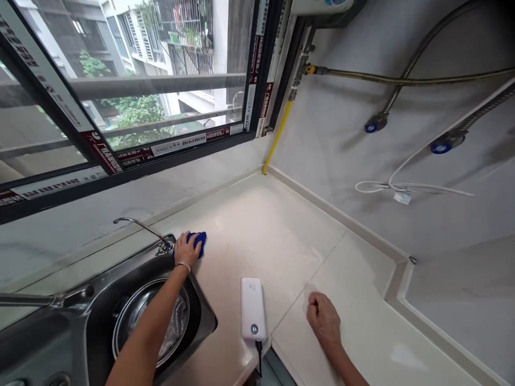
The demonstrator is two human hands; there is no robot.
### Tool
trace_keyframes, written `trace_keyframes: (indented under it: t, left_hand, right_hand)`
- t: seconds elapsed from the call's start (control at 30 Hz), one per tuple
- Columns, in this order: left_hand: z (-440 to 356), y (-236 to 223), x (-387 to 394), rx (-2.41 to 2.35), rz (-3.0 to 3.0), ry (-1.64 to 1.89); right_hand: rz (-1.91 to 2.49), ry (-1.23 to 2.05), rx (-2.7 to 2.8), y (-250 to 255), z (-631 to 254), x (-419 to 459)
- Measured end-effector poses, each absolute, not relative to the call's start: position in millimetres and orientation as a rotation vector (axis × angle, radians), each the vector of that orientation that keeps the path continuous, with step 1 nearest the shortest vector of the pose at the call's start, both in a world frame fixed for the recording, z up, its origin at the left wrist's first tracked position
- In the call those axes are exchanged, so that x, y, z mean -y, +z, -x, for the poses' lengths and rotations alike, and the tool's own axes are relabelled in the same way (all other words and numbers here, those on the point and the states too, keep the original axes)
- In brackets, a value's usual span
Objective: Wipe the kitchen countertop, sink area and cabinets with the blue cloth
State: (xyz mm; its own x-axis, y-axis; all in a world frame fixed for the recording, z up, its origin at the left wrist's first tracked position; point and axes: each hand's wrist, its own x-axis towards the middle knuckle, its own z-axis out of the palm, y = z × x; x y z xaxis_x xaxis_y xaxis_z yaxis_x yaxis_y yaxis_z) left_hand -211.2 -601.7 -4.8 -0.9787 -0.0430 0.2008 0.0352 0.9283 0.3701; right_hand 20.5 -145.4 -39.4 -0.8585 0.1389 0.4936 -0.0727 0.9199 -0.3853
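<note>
My left hand presses a blue cloth onto the pale countertop, at the sink's back right corner beside the small curved faucet. Its fingers curl over the cloth, and part of the cloth is hidden beneath them. My left forearm crosses above the sink basin and a round metal pot standing in it. Closed in a loose fist, my right hand rests on the counter at the right, with nothing visible in it. Between the two hands lies a white power bank with a black cable.
The steel sink fills the lower left, with a second faucet at its far left. A window runs behind. A yellow pipe meets the counter's back corner. Hoses and a white cord hang along the right wall.
</note>
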Motion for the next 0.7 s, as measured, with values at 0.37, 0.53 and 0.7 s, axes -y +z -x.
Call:
trace_keyframes:
  t: [0.37,0.53,0.7]
  left_hand:
    - [73.2,-8.8,534.4,2.89,0.189,-0.529]
    - [77.8,-12.7,531.5,2.86,0.244,-0.463]
    - [127.9,-11.0,539.1,2.873,0.329,-0.482]
  right_hand:
    - [-0.093,0.486,2.478,-44.8,-20.8,147.1]
    - [-0.282,0.435,2.522,-59.1,-15.4,143.5]
    - [-0.251,0.465,2.533,-67.9,-14.3,139.3]
